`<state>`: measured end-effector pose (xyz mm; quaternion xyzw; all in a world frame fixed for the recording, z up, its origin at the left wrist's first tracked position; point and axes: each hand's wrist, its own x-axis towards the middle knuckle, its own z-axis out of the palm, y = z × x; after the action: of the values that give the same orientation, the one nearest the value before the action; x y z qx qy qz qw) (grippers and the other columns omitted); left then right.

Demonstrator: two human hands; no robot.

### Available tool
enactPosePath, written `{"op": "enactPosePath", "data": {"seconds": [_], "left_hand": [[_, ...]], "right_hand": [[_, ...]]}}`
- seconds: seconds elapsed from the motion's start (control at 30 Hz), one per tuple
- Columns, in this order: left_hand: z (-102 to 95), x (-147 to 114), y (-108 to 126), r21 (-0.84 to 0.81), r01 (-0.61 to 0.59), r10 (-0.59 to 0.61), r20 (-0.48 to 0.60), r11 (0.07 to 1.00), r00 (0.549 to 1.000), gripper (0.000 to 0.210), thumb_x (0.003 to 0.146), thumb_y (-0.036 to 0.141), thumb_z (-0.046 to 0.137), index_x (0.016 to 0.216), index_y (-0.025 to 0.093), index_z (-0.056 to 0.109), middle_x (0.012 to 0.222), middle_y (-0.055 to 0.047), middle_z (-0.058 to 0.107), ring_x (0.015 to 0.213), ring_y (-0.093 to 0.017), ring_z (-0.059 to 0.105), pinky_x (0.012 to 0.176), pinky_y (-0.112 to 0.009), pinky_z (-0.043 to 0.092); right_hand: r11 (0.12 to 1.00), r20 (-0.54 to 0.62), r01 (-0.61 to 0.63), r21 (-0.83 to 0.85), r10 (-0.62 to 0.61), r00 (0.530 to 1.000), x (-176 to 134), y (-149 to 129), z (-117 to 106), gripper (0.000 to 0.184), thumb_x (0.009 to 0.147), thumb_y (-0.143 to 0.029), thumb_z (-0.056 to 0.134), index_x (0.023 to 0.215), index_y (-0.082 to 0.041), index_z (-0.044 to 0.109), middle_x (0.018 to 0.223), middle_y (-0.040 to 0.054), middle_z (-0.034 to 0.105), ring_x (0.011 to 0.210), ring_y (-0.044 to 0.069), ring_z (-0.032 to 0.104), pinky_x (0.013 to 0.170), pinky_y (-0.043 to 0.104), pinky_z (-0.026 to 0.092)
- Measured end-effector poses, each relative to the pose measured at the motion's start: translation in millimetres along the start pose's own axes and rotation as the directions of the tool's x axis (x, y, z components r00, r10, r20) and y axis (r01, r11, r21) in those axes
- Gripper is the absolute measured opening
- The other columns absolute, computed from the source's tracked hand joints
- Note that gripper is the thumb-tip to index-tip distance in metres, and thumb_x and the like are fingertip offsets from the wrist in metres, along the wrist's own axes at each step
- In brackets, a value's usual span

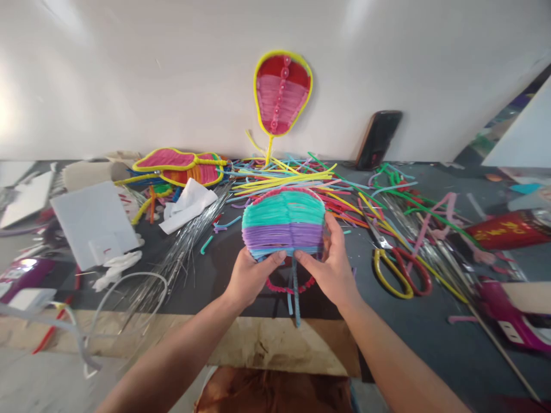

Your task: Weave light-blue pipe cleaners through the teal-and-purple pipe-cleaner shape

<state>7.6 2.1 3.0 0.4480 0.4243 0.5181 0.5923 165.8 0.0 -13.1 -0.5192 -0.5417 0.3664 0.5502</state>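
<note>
Between my two hands is a rounded pipe-cleaner panel, banded teal, purple and blue, with a pink scalloped edge along its top. My left hand grips its lower left, thumb on the front face. At the lower right, my right hand holds it the same way, the thumbs close together near the middle. A blue stem hangs down below the thumbs. Part of a pink scalloped loop shows beneath the panel. My fingers behind the panel are mostly hidden.
A yellow-rimmed pink and red pipe-cleaner piece leans on the white wall, a phone to its right. Loose pipe cleaners lie behind my hands. Scissors and a purple glue gun lie right; metal wires and white paper left.
</note>
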Motion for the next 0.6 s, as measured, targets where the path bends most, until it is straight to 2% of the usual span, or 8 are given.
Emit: {"op": "enactPosePath", "data": {"seconds": [0.13, 0.37, 0.6], "left_hand": [[0.2, 0.7, 1.0, 0.000, 0.003, -0.003, 0.007, 1.000, 1.000, 0.018, 0.075, 0.022, 0.070, 0.093, 0.020, 0.071, 0.093, 0.000, 0.073, 0.086, -0.015, 0.064, 0.087, -0.029, 0.049], [0.0, 0.7, 2.1, 0.039, -0.009, 0.008, 0.004, 0.999, 1.000, 0.019, 0.076, 0.023, 0.069, 0.094, 0.019, 0.070, 0.095, -0.002, 0.073, 0.087, -0.017, 0.064, 0.087, -0.032, 0.050], [0.5, -2.0, 5.2, 0.143, -0.033, 0.033, 0.003, 0.989, 0.999, 0.019, 0.076, 0.026, 0.068, 0.093, 0.018, 0.071, 0.094, -0.003, 0.073, 0.089, -0.020, 0.065, 0.087, -0.033, 0.049]], "right_hand": [[0.993, 0.024, -0.055, 0.106, 0.052, 0.998, 1.1, -1.0, 0.9, 0.091, 0.071, -0.033, 0.073, 0.143, -0.029, 0.018, 0.147, 0.0103, 0.028, 0.131, 0.026, 0.037, 0.105, 0.047, 0.037], [0.995, 0.023, -0.051, 0.088, 0.050, 0.999, 0.6, 2.2, 0.0, 0.092, 0.070, -0.034, 0.074, 0.143, -0.029, 0.019, 0.149, 0.0092, 0.027, 0.135, 0.027, 0.031, 0.109, 0.049, 0.030], [0.994, 0.037, -0.055, 0.094, 0.052, 0.998, 0.6, -2.5, 1.4, 0.092, 0.072, -0.030, 0.072, 0.143, -0.027, 0.015, 0.145, 0.0117, 0.032, 0.129, 0.025, 0.039, 0.104, 0.046, 0.037]]}}
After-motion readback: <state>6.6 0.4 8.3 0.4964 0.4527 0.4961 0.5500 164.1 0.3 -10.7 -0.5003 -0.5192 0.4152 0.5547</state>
